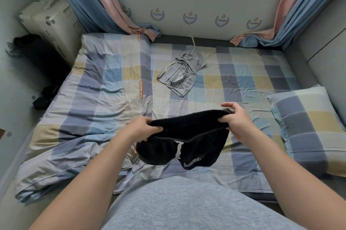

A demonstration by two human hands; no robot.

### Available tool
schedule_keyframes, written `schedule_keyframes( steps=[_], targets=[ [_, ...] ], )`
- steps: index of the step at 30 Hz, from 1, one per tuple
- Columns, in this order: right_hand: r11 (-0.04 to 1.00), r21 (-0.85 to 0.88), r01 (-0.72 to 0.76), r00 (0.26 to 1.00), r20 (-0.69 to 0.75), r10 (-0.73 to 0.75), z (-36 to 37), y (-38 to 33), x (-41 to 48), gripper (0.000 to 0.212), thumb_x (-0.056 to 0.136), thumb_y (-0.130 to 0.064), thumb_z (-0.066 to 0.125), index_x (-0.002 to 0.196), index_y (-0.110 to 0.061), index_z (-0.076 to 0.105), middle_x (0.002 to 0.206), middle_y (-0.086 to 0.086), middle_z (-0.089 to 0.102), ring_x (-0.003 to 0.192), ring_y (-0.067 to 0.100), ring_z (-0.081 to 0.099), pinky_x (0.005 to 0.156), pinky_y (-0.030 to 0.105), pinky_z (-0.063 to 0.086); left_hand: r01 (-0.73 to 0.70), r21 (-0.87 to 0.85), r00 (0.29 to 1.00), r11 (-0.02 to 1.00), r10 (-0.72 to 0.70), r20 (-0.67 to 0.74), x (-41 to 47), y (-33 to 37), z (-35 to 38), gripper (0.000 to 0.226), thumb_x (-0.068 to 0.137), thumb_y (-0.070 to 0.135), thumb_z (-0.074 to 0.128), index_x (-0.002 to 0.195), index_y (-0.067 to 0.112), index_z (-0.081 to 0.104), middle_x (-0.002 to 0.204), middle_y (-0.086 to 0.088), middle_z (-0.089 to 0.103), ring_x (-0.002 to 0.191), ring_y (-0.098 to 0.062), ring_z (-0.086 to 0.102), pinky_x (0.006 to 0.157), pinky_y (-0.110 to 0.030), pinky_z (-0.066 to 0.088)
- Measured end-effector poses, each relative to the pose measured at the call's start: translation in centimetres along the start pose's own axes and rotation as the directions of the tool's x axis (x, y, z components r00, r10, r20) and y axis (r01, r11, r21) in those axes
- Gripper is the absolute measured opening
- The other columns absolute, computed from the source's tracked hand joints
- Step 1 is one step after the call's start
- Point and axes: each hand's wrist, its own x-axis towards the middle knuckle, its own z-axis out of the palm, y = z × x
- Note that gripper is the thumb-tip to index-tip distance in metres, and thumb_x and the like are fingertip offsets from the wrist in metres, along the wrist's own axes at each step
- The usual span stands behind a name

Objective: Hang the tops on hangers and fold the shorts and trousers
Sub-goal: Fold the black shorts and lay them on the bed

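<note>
A pair of black shorts (189, 136) hangs above the bed's near part, held up by its waistband with both legs dangling; small white lettering shows on the right leg. My left hand (144, 128) grips the waistband's left end, fingers curled round the fabric. The right end is pinched and gripped by my right hand (236, 119). Farther back, in the middle of the bed, a crumpled pair of grey drawstring shorts (182, 74) lies loose.
The bed (243, 72) has a checked blue, grey and yellow sheet. A folded checked quilt (89, 102) covers its left side and a checked pillow (310, 127) lies at the right. Blue and pink curtains (104, 5) hang at both back corners. A cardboard box (50, 18) stands at far left.
</note>
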Motion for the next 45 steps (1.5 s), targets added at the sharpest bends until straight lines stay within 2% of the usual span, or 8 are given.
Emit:
schedule_keyframes(
  steps=[7,14,20,25,29,34,39,45],
  targets=[
    [0.681,-0.633,0.368,0.860,-0.048,-0.508,-0.4,0.1,-0.3,0.053,0.080,0.015,0.049,0.122,-0.013,0.062,0.111,0.002,0.054,0.092,0.014,0.052,0.083,0.020,0.040,0.038,0.151,0.929,0.988,0.020,-0.371,-0.9,0.9,1.0,0.048,0.077,0.014,0.040,0.111,0.041,0.060,0.100,0.001,0.070,0.089,-0.027,0.067,0.080,-0.040,0.053],
    [0.936,-0.311,0.165,0.983,-0.028,-0.182,0.2,-0.1,0.4,0.025,0.096,-0.002,0.049,0.093,-0.018,0.069,0.092,0.004,0.069,0.083,0.020,0.063,0.065,0.030,0.052,0.087,-0.257,0.967,0.962,-0.144,-0.210,-0.4,0.5,-0.3,0.035,0.065,0.012,0.035,0.087,0.000,0.059,0.059,-0.004,0.042,0.052,-0.021,0.038,0.051,-0.027,0.028],
    [0.997,-0.046,0.055,0.951,0.308,-0.038,-1.9,-0.3,-0.2,0.048,0.079,-0.013,0.082,0.123,-0.020,0.063,0.110,0.021,0.069,0.093,0.030,0.071,0.081,0.039,0.054,0.166,-0.655,0.986,0.737,-0.133,0.100,-1.4,-0.3,-0.5,0.028,0.072,0.039,0.064,0.083,0.019,0.048,0.060,0.001,0.035,0.046,-0.014,0.026,0.052,-0.027,0.026],
    [0.959,-0.203,0.197,0.855,0.515,-0.067,-3.3,-2.0,-0.9,0.073,0.077,0.000,0.078,0.136,-0.037,0.055,0.106,0.012,0.072,0.099,0.024,0.071,0.086,0.030,0.057,-0.119,-0.447,0.984,0.887,0.166,0.069,-2.1,-1.0,-1.8,0.046,0.063,0.068,0.071,0.084,0.027,0.068,0.062,0.007,0.048,0.055,-0.013,0.042,0.056,-0.025,0.040],
    [0.745,-0.494,0.447,0.868,0.440,-0.229,-3.8,-2.7,-1.1,0.045,0.087,0.002,0.071,0.104,-0.039,0.069,0.097,-0.005,0.071,0.090,0.013,0.068,0.081,0.023,0.051,-0.358,-0.202,0.913,0.912,0.386,0.127,-1.8,-1.5,-3.0,0.029,0.079,0.022,0.082,0.104,0.032,0.071,0.093,0.012,0.074,0.089,-0.006,0.069,0.078,-0.024,0.051],
    [0.582,-0.594,0.555,0.829,0.342,-0.441,-4.0,-1.8,-0.8,0.013,0.091,-0.017,0.072,0.095,-0.029,0.071,0.100,-0.001,0.059,0.093,0.017,0.056,0.086,0.026,0.042,-0.464,0.082,0.862,0.882,0.471,-0.186,-0.8,-1.5,-3.0,0.011,0.092,0.029,0.071,0.101,0.025,0.074,0.101,0.009,0.060,0.099,-0.015,0.059,0.092,-0.035,0.048],
    [0.788,-0.398,0.470,0.880,0.279,-0.384,-4.7,-1.4,-1.2,0.012,0.096,-0.020,0.065,0.093,-0.016,0.076,0.087,-0.006,0.076,0.085,0.013,0.070,0.077,0.026,0.054,-0.460,-0.286,0.887,0.841,0.416,-0.201,-1.4,-1.0,-2.4,0.024,0.084,0.053,0.065,0.089,0.032,0.075,0.087,0.012,0.072,0.086,-0.007,0.066,0.078,-0.022,0.051],
    [0.940,-0.124,0.319,0.948,0.047,-0.316,-2.3,-1.2,-1.5,0.031,0.100,-0.025,0.060,0.094,0.004,0.069,0.085,0.011,0.069,0.080,0.022,0.065,0.077,0.039,0.053,-0.380,-0.377,0.896,0.845,0.236,-0.376,-0.9,0.7,-1.5,0.030,0.095,0.044,0.062,0.085,0.017,0.070,0.079,0.005,0.071,0.085,-0.023,0.068,0.083,-0.047,0.053]
  ],
)
